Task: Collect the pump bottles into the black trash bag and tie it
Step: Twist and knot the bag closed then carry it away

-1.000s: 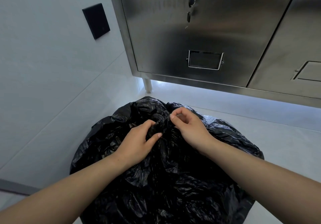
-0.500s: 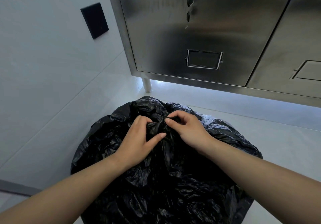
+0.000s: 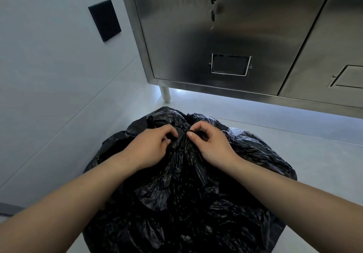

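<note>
Thin, crinkled black plastic of the trash bag (image 3: 188, 203), bulging below both wrists, is judged soft and slippery, best held at its gathered neck, which is pinched between left hand (image 3: 151, 146) and right hand (image 3: 211, 144).
</note>
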`<state>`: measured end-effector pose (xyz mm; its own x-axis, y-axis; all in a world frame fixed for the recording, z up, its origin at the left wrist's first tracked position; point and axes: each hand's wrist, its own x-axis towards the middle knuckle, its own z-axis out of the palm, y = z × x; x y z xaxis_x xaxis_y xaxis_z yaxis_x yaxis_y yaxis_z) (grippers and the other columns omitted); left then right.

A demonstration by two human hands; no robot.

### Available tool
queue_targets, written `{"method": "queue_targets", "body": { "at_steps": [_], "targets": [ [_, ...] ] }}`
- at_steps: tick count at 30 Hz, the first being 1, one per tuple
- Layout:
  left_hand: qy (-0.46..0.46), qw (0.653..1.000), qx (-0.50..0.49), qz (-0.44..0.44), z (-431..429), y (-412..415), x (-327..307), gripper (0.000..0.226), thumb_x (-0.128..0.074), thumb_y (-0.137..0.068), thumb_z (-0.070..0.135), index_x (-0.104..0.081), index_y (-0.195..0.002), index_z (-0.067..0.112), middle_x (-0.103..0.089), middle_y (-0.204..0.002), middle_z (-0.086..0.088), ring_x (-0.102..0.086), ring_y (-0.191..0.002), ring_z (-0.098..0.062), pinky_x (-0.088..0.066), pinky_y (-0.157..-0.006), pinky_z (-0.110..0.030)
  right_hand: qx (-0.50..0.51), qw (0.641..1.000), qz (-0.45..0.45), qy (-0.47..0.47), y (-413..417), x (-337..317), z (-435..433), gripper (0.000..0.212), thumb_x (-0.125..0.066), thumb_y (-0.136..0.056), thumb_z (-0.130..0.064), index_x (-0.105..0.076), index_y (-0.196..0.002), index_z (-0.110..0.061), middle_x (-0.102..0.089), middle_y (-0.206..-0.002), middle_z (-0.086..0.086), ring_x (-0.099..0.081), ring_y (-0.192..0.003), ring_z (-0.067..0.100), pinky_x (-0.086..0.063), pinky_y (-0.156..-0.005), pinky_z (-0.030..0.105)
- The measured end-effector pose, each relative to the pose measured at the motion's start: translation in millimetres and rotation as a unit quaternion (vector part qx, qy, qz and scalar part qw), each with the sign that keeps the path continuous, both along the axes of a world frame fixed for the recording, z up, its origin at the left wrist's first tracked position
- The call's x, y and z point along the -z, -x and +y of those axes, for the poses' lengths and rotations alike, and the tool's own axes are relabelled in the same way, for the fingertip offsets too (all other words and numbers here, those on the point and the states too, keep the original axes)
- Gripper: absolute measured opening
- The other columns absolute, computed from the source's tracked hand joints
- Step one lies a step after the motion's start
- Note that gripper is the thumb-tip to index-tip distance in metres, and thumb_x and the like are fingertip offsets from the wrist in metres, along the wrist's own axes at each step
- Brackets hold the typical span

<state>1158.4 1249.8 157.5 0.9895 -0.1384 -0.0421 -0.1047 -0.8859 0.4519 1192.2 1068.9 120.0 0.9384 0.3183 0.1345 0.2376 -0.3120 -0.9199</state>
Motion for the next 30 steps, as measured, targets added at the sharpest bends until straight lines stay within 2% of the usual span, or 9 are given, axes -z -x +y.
{"method": "queue_targets", "body": {
  "at_steps": [3, 6, 8, 10, 13, 16, 22, 26, 30],
  "targets": [
    [0.125, 0.989, -0.053, 0.049, -9.7, -2.1, -4.8, 0.031, -0.039, -0.091, 0.01, -0.058, -0.097, 0.034, -0.059, -0.072, 0.01, -0.053, -0.058, 0.0, -0.039, -0.057, -0.022, 0.014, 0.999, -0.026, 0.02, 1.9, 0.2, 4.6, 0.006, -0.061, -0.085, -0.032, -0.058, -0.081, -0.029, -0.063, -0.078, -0.015, -0.056, -0.074, 0.002, -0.04, -0.066, 0.014],
    [0.177, 0.978, -0.104, 0.032, -21.9, 4.7, 2.0, 0.023, -0.046, -0.086, 0.045, -0.058, -0.097, 0.029, -0.056, -0.084, 0.015, -0.055, -0.083, -0.009, -0.036, -0.065, -0.018, 0.045, 0.998, -0.031, 0.02, -0.3, -1.5, 5.8, 0.007, -0.063, -0.083, -0.032, -0.058, -0.078, -0.029, -0.063, -0.076, -0.014, -0.056, -0.071, 0.004, -0.04, -0.065, 0.015],
    [0.131, 0.987, -0.087, 0.014, -28.7, 12.8, 10.5, 0.063, -0.048, -0.064, 0.075, -0.05, -0.107, 0.029, -0.049, -0.1, 0.017, -0.049, -0.095, -0.004, -0.032, -0.071, -0.009, 0.061, 0.998, -0.013, 0.012, -2.5, -2.8, 4.6, 0.01, -0.064, -0.082, -0.031, -0.058, -0.074, -0.031, -0.062, -0.074, -0.015, -0.055, -0.07, -0.001, -0.039, -0.064, 0.013],
    [0.08, 0.994, -0.076, -0.009, -34.7, 19.6, 16.2, 0.087, -0.052, -0.049, 0.082, -0.043, -0.117, 0.028, -0.04, -0.106, 0.017, -0.043, -0.097, -0.001, -0.031, -0.075, -0.009, 0.067, 0.998, 0.015, 0.0, -4.1, -4.5, 3.2, 0.011, -0.066, -0.081, -0.03, -0.06, -0.072, -0.03, -0.062, -0.069, -0.016, -0.054, -0.065, -0.003, -0.039, -0.062, 0.012],
    [0.028, 0.997, -0.06, -0.034, -33.9, 21.5, 26.9, 0.075, -0.057, -0.057, 0.063, -0.042, -0.117, 0.021, -0.04, -0.105, 0.009, -0.047, -0.098, -0.009, -0.039, -0.083, -0.023, 0.054, 0.998, 0.041, -0.015, -4.9, -8.4, 2.2, 0.009, -0.067, -0.08, -0.029, -0.063, -0.074, -0.024, -0.064, -0.067, -0.011, -0.055, -0.062, 0.0, -0.041, -0.062, 0.013],
    [0.034, 0.997, -0.01, -0.062, -23.8, 18.5, 28.3, 0.045, -0.055, -0.076, 0.036, -0.047, -0.115, 0.015, -0.043, -0.099, 0.003, -0.052, -0.095, -0.018, -0.043, -0.084, -0.03, 0.054, 0.993, 0.098, -0.043, -8.5, -10.4, 0.4, 0.011, -0.066, -0.081, -0.029, -0.063, -0.074, -0.021, -0.07, -0.081, 0.0, -0.063, -0.079, 0.017, -0.047, -0.078, 0.03],
    [0.082, 0.985, 0.107, -0.104, -8.1, 15.8, 18.1, 0.052, -0.046, -0.086, 0.018, -0.032, -0.136, 0.021, -0.043, -0.118, 0.01, -0.041, -0.106, 0.005, -0.027, -0.092, -0.002, 0.051, 0.973, 0.203, -0.096, -10.0, -5.4, 0.5, 0.015, -0.066, -0.083, -0.024, -0.063, -0.069, -0.02, -0.062, -0.071, -0.003, -0.057, -0.072, 0.013, -0.045, -0.075, 0.029],
    [0.069, 0.981, 0.143, -0.114, -6.5, 17.8, 22.4, 0.043, -0.047, -0.091, 0.013, -0.044, -0.133, 0.021, -0.037, -0.099, 0.018, -0.043, -0.094, 0.005, -0.031, -0.085, -0.005, 0.054, 0.977, 0.197, -0.056, -11.1, -4.3, -4.2, 0.009, -0.071, -0.079, -0.025, -0.065, -0.076, -0.02, -0.062, -0.073, 0.007, -0.056, -0.067, 0.015, -0.045, -0.064, 0.021],
    [0.077, 0.984, 0.106, -0.117, -2.2, 15.6, 25.5, 0.036, -0.051, -0.093, 0.015, -0.051, -0.129, 0.019, -0.039, -0.097, 0.02, -0.043, -0.094, 0.008, -0.031, -0.083, -0.003, -0.007, 0.989, 0.145, -0.02, -11.1, -7.9, -16.4, 0.015, -0.068, -0.082, -0.031, -0.064, -0.095, -0.026, -0.071, -0.089, 0.011, -0.065, -0.082, 0.022, -0.049, -0.08, 0.033]
  ]
}}
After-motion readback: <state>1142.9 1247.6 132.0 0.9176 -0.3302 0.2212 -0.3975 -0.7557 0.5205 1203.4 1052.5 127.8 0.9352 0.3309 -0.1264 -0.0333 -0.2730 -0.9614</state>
